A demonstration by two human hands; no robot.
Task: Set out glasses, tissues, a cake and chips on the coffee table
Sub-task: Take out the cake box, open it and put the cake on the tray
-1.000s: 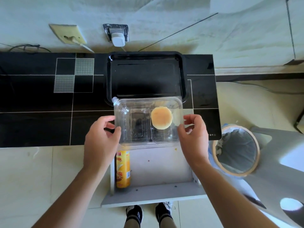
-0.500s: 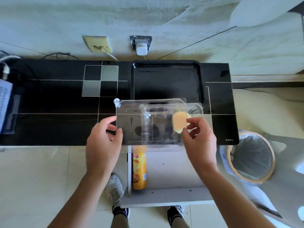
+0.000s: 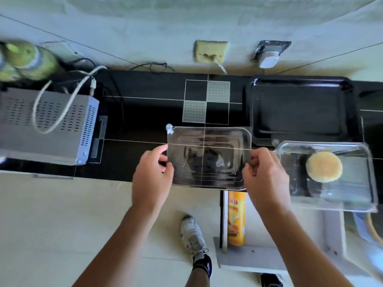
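A clear plastic lid hangs level over the front edge of the black counter. My left hand grips its left edge and my right hand grips its right edge. To the right, the clear container base sits at the counter's front with a round yellow cake inside it, apart from my hands. A yellow chips can lies below on a white shelf, partly hidden by the lid. No glasses or tissues are in view.
A black tray rests on the counter behind the container. A grey vented box with a white cable sits at the left. Wall sockets are behind. My feet stand on the pale floor.
The lid has come off the container and moved left in both hands. The base with the cake now stays at the right, and the view has swung left.
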